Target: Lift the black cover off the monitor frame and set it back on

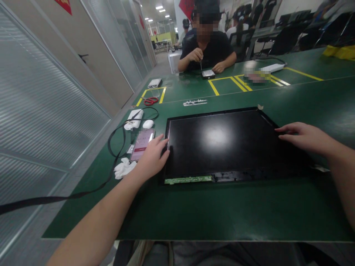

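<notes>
A black LCD screen panel [222, 147] lies face up on the green table, with a strip of green circuit board [188, 180] along its near edge. At its left edge, my left hand [152, 155] grips the rim with thumb and fingertips. My right hand [307, 137] holds the opposite side, its fingertips at the right rim. Undersides of both hands' fingers are hidden. Small tabs of tape [260, 107] stick out at the panel's far right corner.
Left of the panel lie a phone [142, 144], crumpled white gloves [124, 168], a white case [148, 124], a white box [134, 119] and a black strap [97, 190]. Red scissors [151, 101] lie farther back. Across the table, a person [206, 48] works on a small device [208, 74].
</notes>
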Demonstrator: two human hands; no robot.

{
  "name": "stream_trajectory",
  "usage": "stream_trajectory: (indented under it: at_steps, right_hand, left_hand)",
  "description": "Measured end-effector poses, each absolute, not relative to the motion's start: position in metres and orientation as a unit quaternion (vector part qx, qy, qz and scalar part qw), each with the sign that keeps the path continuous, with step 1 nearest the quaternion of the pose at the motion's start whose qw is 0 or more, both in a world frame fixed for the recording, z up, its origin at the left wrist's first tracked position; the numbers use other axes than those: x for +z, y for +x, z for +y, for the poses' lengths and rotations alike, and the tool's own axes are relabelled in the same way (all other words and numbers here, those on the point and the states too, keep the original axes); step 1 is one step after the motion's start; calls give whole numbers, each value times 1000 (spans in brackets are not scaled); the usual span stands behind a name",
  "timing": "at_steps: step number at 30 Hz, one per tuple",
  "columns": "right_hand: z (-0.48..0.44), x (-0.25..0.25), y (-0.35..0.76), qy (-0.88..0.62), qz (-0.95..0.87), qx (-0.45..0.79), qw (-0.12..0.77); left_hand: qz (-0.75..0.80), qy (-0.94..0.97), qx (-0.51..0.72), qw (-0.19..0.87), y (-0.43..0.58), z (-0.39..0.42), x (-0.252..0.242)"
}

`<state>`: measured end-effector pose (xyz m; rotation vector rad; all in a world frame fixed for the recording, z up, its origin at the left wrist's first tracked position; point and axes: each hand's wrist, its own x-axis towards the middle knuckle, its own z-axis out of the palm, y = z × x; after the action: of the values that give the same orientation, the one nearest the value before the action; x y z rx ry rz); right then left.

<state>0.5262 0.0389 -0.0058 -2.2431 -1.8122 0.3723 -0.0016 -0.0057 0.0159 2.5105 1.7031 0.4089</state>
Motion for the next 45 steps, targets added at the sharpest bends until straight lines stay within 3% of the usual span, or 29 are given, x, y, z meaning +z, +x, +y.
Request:
stream_trajectory:
  at_steps: [9,15,36,45]
  right_hand:
    - [40,-13,530,-763,-623,120,127]
    - [41,-14,531,-765,-618,129,130]
    - [38,4,518,-774,-605,146,113]
    - [38,-5,521,-769,-606,145,144]
  left_hand:
    - [575,815,65,-6,7,-11,13]
    - [560,824,83,-16,6,-9,7]
    - [546,830,107,29,0,-2,1]
    - [560,821,107,37,5,-5,1]
